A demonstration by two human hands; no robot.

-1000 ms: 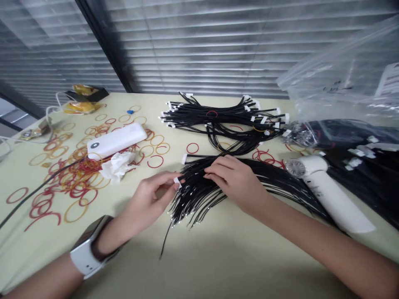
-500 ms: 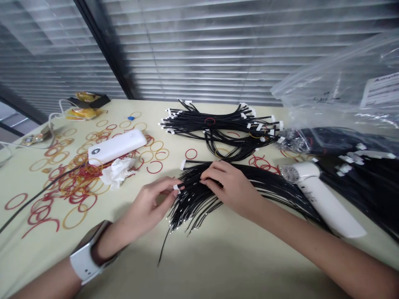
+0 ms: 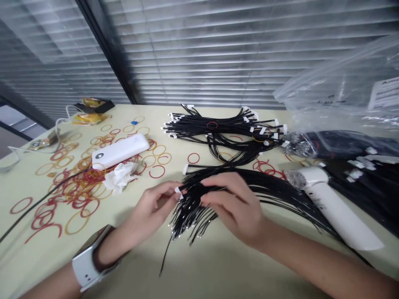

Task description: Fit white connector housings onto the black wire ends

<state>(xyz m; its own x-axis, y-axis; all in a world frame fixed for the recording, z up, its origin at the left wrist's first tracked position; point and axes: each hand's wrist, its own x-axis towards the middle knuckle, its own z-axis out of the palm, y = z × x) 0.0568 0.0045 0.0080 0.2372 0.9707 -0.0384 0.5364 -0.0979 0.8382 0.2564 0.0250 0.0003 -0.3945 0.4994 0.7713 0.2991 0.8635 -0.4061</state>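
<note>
A loose fan of thin black wires lies across the table in front of me, their bare tips spread toward me. My left hand, with a white watch on its wrist, pinches the small white connector of one wire between thumb and fingers. My right hand is curled over the middle of the fan, fingertips closed on a few black wires. A tied bundle of black wires with white connectors lies further back.
Many red and yellow rubber bands are scattered at left, around a white power bank and crumpled tissue. A white hand-held fan lies at right, beside clear plastic bags of more wires. Window blinds stand behind the table.
My right hand has slid toward me along the wire fan and curled its fingers on some wires. My left hand keeps its pinch on the connector.
</note>
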